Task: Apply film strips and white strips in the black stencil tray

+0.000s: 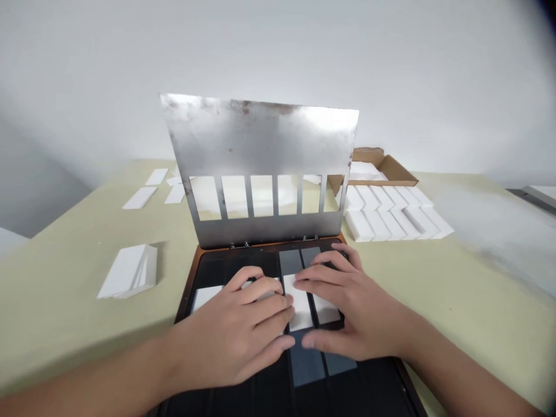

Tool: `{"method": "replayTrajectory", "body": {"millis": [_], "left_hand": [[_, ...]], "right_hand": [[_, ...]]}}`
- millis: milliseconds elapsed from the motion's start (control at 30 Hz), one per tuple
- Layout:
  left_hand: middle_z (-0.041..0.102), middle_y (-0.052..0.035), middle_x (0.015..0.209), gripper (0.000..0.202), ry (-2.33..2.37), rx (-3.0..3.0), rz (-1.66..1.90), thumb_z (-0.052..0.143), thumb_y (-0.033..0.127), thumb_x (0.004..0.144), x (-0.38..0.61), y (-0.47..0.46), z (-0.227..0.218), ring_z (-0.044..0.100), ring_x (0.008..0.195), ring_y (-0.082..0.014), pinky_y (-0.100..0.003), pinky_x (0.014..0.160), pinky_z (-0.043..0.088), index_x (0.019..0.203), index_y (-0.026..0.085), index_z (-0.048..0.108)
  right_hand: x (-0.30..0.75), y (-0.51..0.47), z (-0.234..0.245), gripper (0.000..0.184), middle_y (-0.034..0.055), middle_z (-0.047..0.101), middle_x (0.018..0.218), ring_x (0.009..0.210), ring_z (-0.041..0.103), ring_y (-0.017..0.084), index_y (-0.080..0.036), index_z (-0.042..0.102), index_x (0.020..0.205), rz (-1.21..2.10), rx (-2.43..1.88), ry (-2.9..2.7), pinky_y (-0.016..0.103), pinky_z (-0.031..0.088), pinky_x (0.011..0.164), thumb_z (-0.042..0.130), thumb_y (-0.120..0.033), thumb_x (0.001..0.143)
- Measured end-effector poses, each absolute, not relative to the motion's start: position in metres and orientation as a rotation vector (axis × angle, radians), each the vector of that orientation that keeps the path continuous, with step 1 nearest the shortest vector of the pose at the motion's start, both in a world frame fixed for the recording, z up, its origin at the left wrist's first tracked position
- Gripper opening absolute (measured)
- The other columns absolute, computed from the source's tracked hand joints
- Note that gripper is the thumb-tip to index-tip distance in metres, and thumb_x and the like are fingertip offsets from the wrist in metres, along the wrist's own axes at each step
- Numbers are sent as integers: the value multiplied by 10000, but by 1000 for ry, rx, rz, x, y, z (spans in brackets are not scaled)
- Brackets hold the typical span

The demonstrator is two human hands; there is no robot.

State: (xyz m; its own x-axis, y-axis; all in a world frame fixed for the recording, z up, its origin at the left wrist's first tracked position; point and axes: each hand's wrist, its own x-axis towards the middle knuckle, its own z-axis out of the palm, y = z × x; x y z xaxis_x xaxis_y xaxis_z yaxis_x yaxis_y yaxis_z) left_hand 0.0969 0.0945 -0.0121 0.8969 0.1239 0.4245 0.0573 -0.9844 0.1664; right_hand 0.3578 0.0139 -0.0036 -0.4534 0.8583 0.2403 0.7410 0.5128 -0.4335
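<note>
Hands on white strips (299,301): left hand (230,330), right hand (354,307).
Fingers (264,292) spread flat, no grip; hinged steel plate (256,162) raised behind.

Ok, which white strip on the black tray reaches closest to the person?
The strip between the left hand and right hand; its near end reaches past its neighbours.

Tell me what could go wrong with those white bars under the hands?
The white bars under the left hand and right hand lie in narrow slots of the black tray, so one might slip crooked across a divider. The steel plate, hinged up behind them, could perhaps fall and pinch the fingers. The loose stack on the table's left side might also topple if bumped.
</note>
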Motion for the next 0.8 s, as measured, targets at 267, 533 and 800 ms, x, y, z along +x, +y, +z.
{"method": "replayTrajectory", "body": {"millis": [267, 533, 800], "left_hand": [[767, -54, 1044, 198, 156, 2933, 667, 614, 260, 1058, 97, 94, -12, 647, 1033, -258, -484, 1009, 356, 1184, 148, 718], [773, -4, 1218, 168, -340, 3072, 863, 684, 291, 1002, 90, 92, -1, 670, 1067, -222, -400, 926, 496, 1109, 252, 806], [792, 7, 1248, 300, -141, 3081, 766, 598, 409, 1077, 96, 86, -2, 659, 1112, -211, -418, 849, 429, 1190, 197, 778]], "right_hand": [[351, 7, -5, 711, 77, 714, 1368, 1292, 550, 310, -202, 612, 1447, 255, -1349, -2425, 574, 93, 1297, 668, -697, 940], [349, 15, -11, 363, 20, 755, 1294, 1224, 583, 263, -248, 693, 1293, 203, -1351, -2354, 541, 128, 1271, 643, -495, 1031], [345, 20, -13, 215, -2, 792, 1176, 1154, 597, 233, -257, 739, 1158, 173, -1348, -2288, 515, 169, 1238, 575, -374, 1084]]}}
